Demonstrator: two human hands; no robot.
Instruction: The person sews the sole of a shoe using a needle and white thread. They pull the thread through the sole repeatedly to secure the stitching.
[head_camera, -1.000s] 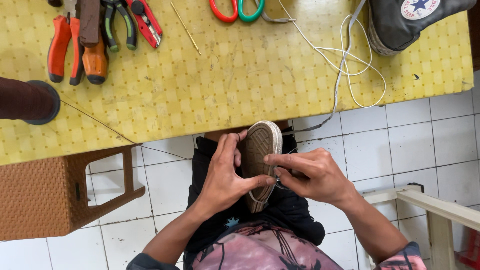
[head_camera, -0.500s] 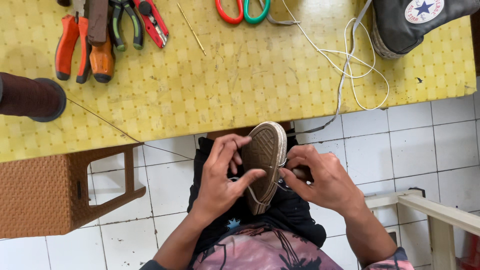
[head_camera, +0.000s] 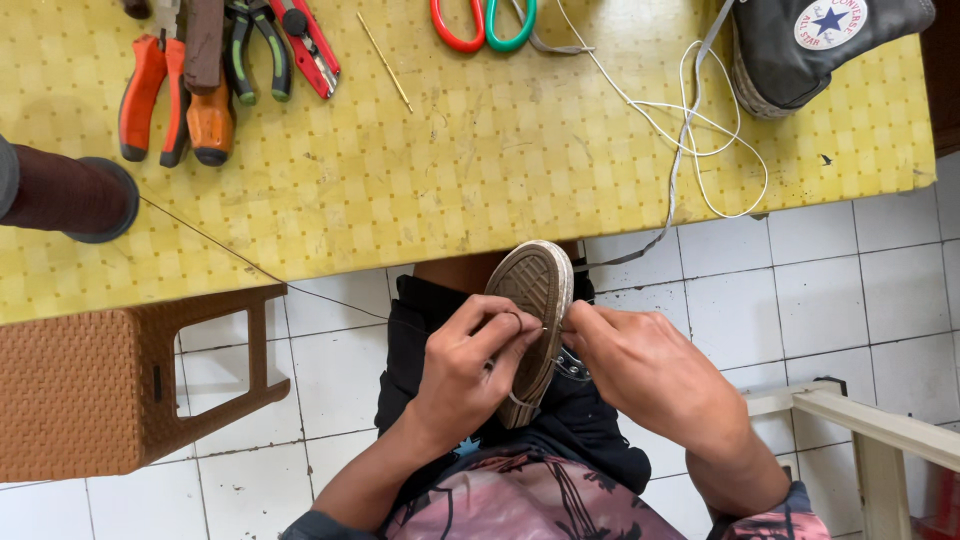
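Mid-stitch on a shoe held sole-up in the lap below the table edge. Left hand clamped around the sole, right hand pinching at its rim, probably a needle, too small to tell. Next move likely calling for a steady pull of thread. Yellow checked tabletop, pliers, scissors, second shoe; white floor tiles.
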